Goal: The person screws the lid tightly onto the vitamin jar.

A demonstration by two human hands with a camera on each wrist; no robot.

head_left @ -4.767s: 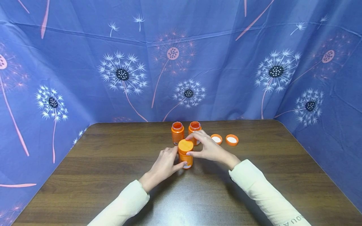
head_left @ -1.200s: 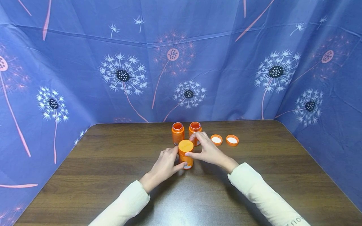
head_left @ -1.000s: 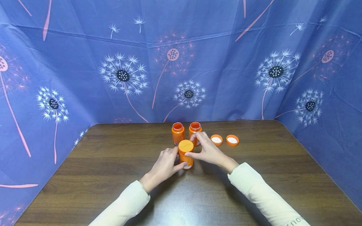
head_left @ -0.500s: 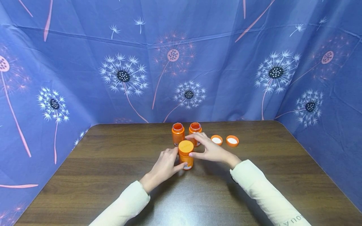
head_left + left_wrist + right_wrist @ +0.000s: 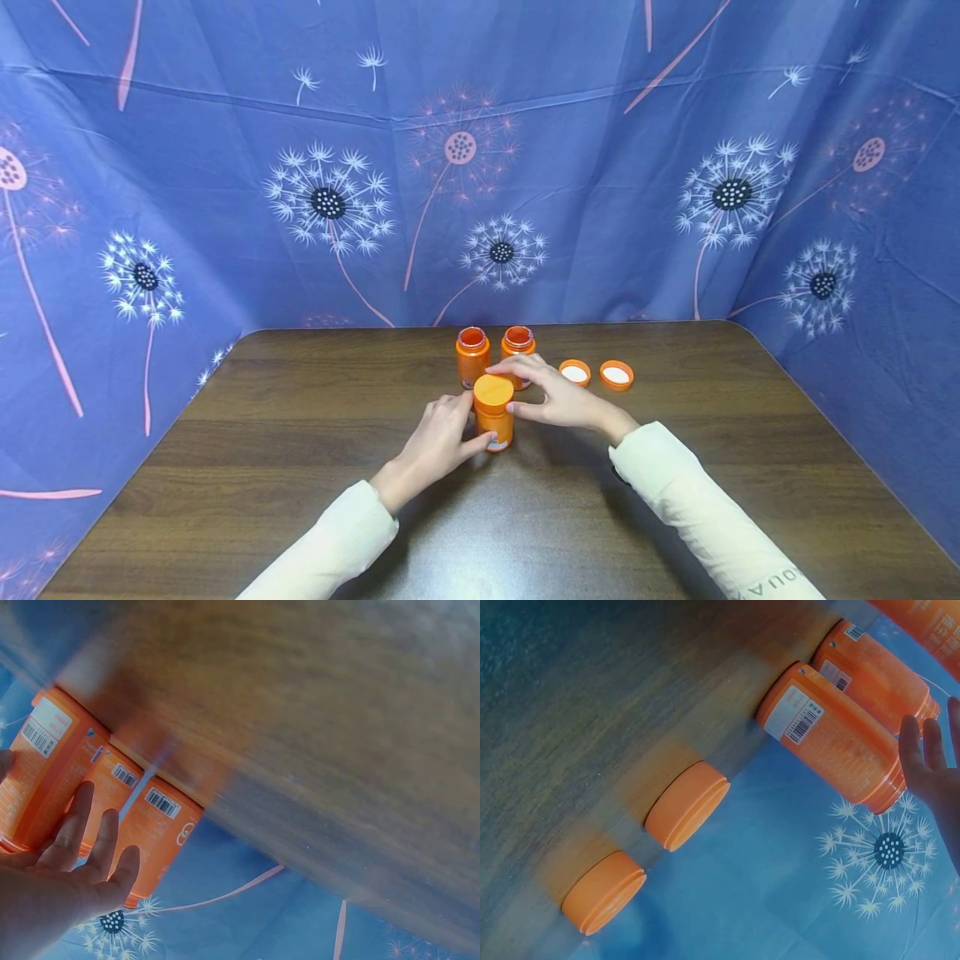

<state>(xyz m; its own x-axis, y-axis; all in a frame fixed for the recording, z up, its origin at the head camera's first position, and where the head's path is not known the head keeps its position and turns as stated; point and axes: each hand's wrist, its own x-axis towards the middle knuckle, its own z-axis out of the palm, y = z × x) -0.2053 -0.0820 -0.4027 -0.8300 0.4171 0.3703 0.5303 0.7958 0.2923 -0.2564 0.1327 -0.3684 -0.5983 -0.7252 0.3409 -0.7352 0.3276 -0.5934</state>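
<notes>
An orange bottle stands upright at the middle of the table with its orange lid on top. Around its lower body my left hand grips, thumb on the near side and fingers behind. My right hand pinches the lid, the thumb at its right edge and the forefinger at its far edge. In the left wrist view the same bottle shows a barcode label, and the left fingers are spread beside it. The right wrist view catches only a corner of that bottle.
Just behind stand two uncapped orange bottles, the left one and the right one, partly covered by the right hand. To their right lie two orange caps, white insides up. A blue dandelion-print cloth hangs behind the wooden table.
The right hand's fingers have turned back and forth around the lid; over the last second the thumb slid rightward and the forefinger reached across the far edge. The left hand stays put.
</notes>
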